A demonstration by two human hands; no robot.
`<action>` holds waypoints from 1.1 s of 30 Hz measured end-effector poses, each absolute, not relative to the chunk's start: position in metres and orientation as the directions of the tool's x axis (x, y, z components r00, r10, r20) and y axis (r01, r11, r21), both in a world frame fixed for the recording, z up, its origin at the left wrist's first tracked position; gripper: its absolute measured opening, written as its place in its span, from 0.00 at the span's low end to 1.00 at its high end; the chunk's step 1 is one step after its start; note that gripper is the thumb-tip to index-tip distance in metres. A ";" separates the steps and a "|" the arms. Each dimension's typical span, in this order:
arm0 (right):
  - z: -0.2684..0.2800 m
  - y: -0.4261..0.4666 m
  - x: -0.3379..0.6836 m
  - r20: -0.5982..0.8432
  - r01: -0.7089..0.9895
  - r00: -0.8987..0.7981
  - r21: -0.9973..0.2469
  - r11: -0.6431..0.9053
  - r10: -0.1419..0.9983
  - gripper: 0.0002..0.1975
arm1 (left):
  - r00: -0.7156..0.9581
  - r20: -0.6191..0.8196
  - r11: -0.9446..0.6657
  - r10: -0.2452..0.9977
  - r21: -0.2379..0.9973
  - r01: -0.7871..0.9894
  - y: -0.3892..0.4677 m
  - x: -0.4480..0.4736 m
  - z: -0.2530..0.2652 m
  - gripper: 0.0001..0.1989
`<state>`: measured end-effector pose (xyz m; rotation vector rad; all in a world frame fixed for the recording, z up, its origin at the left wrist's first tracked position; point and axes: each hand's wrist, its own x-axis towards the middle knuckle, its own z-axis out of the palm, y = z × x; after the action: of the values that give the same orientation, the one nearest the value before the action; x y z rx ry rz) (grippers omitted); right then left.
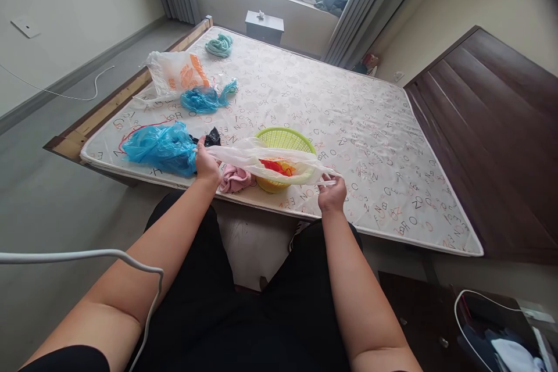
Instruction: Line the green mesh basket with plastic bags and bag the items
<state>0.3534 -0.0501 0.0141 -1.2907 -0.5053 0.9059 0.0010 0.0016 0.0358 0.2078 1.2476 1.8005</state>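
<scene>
A white plastic bag (244, 155) is stretched sideways between my two hands, above the mattress edge. My left hand (206, 164) is closed on one end of it. The other end, with its handle, is gripped by my right hand (332, 190). Behind and below the bag stands a yellow-green plastic basket (285, 138), partly covered by it. Something red and orange (276, 167) shows at the bag's middle; whether it is print or contents I cannot tell. Beside my left hand lie a blue plastic bag (159, 148) and a black plastic bag (213, 138). A pink cloth (235, 178) sits left of the basket.
On the mattress (370, 151) farther back lie a white bag with orange print (176, 72), a second blue bag (203, 99) and a teal cloth (219, 45). A dark headboard (488, 151) rises at right. A white cable (87, 256) crosses near my left arm.
</scene>
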 end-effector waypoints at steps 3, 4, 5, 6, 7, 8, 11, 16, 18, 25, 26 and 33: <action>0.019 -0.052 0.362 -0.130 -0.305 0.536 -0.951 0.048 0.834 0.13 | -0.475 -0.354 -0.055 0.805 0.753 -0.655 0.000 0.003 0.043 0.24; 0.023 -0.053 0.364 -0.082 -0.268 0.526 -0.961 0.073 0.846 0.15 | -0.416 -0.350 -0.046 0.839 0.718 -0.695 -0.001 0.004 0.047 0.25; 0.027 -0.056 0.365 -0.021 -0.211 0.519 -0.972 0.105 0.854 0.16 | -0.355 -0.335 -0.035 0.873 0.682 -0.730 -0.002 0.006 0.050 0.26; 0.032 -0.059 0.365 0.049 -0.136 0.512 -0.981 0.138 0.857 0.16 | -0.300 -0.312 -0.025 0.901 0.654 -0.756 -0.004 0.007 0.053 0.27; 0.038 -0.063 0.364 0.122 -0.049 0.503 -0.984 0.169 0.856 0.17 | -0.258 -0.286 -0.017 0.923 0.639 -0.769 -0.006 0.009 0.055 0.27; 0.043 -0.067 0.362 0.194 0.048 0.484 -0.980 0.195 0.853 0.18 | -0.227 -0.258 -0.011 0.939 0.638 -0.770 -0.009 0.012 0.057 0.27; 0.060 -0.079 0.353 0.372 0.330 0.468 -0.915 0.232 0.801 0.19 | -0.188 -0.159 -0.021 0.969 0.708 -0.706 -0.018 0.026 0.061 0.28; 0.082 -0.090 0.342 0.639 0.616 0.546 -0.745 0.257 0.542 0.17 | -0.157 0.066 -0.124 0.985 0.909 -0.398 -0.031 0.053 0.072 0.27; 0.093 -0.090 0.337 0.655 0.638 0.390 -0.699 0.322 0.647 0.17 | -0.067 0.216 -0.224 0.974 0.959 -0.172 -0.033 0.062 0.079 0.24; 0.138 -0.074 0.295 0.560 0.500 -0.110 -0.683 0.532 0.821 0.15 | 0.286 0.359 -0.393 0.888 0.917 0.069 -0.038 0.100 0.087 0.21; 0.143 -0.071 0.289 0.532 0.480 -0.138 -0.702 0.526 0.835 0.15 | 0.321 0.317 -0.342 0.892 0.939 0.024 -0.040 0.103 0.083 0.20; 0.142 -0.074 0.277 0.346 0.456 -0.299 -0.767 0.452 0.889 0.12 | 0.577 0.032 -0.059 0.816 0.998 0.029 -0.046 0.091 0.058 0.21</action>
<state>0.2773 -0.0737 0.1424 -1.1291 -1.9227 0.7030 0.0907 -0.0458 0.0584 1.5056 0.7514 0.7543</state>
